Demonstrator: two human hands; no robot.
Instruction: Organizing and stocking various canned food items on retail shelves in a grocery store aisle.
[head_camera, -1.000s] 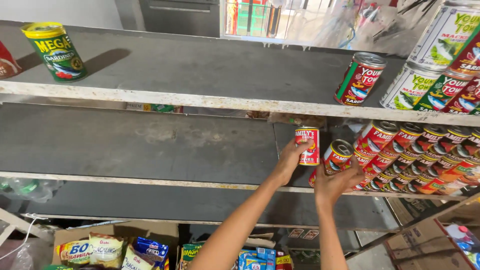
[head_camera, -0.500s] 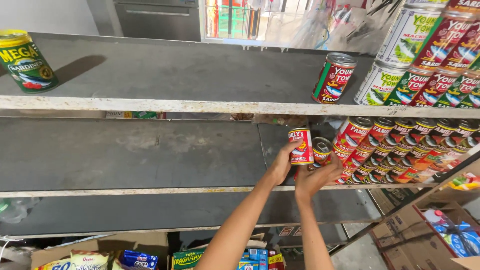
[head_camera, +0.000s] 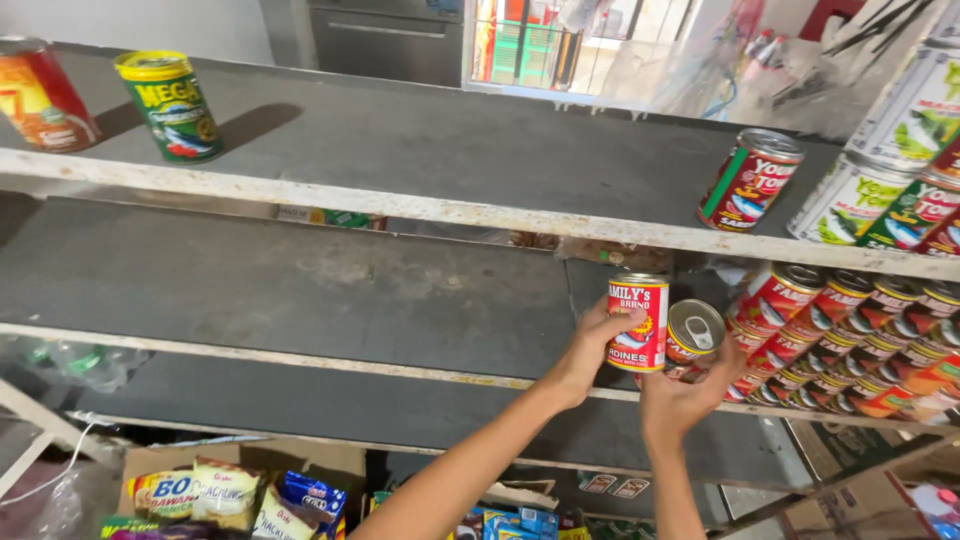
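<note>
Red sardine can (head_camera: 638, 322) upright in left hand (head_camera: 590, 350), over middle shelf (head_camera: 300, 290) front edge; right hand (head_camera: 685, 400) grips 2nd can (head_camera: 693, 338), tilted, just left of stacked red cans (head_camera: 850, 340).

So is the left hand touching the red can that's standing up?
Touching. The head view shows the left hand wrapped around the side of the upright red metal can, fingers pressed on its label with no gap.
</note>
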